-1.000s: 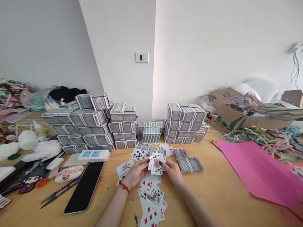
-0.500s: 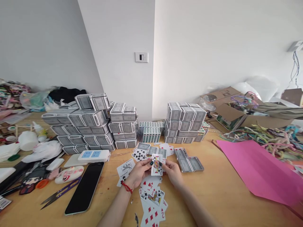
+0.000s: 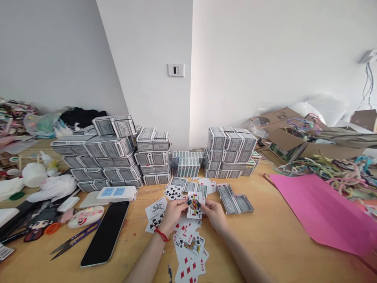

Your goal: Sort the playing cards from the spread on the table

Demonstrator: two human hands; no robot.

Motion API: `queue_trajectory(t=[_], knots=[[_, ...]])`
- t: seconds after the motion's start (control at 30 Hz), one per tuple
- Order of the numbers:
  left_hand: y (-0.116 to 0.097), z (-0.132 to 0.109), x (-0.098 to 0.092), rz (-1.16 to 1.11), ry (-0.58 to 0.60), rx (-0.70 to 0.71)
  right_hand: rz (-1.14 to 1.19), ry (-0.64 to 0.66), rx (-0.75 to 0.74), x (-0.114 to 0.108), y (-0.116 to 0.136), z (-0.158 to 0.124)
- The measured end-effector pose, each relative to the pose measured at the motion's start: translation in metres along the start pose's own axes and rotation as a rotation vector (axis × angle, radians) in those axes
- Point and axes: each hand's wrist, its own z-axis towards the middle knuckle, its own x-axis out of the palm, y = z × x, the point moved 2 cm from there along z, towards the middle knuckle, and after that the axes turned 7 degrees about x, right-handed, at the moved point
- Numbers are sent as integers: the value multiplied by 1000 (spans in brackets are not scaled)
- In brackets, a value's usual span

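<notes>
Between my two hands is a face-up jack of spades playing card (image 3: 194, 206), with at least one more card showing behind its right edge. My left hand (image 3: 173, 214), with a red string on the wrist, pinches the left side. From the right, my right hand (image 3: 214, 212) grips the other side, its thumb on the card face. Below them on the table lie loose face-up cards, among them a king (image 3: 194, 244) and a diamond card (image 3: 187, 269). A joker (image 3: 156, 208) rests left of my left hand. Several cards (image 3: 173, 192) lie just beyond the hands.
Grey-backed card stacks (image 3: 110, 157) stand at the back left, with more (image 3: 231, 151) at the back right. An opened card box (image 3: 235, 200) sits right of my hands. A phone (image 3: 106, 234), thread snips (image 3: 75, 239) and a pink sheet (image 3: 321, 212) flank the work area.
Both hands keep hold of the cards in nearly the same spot. The jack has shifted slightly left, and the left wrist has turned a little.
</notes>
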Motion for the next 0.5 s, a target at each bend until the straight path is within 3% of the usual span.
queue_trajectory(t=[0.33, 0.5], knots=[[2, 2, -1, 198, -78, 157, 31, 12, 12, 1, 0, -1], [1, -3, 3, 431, -134, 282, 74, -8, 57, 4, 2, -2]])
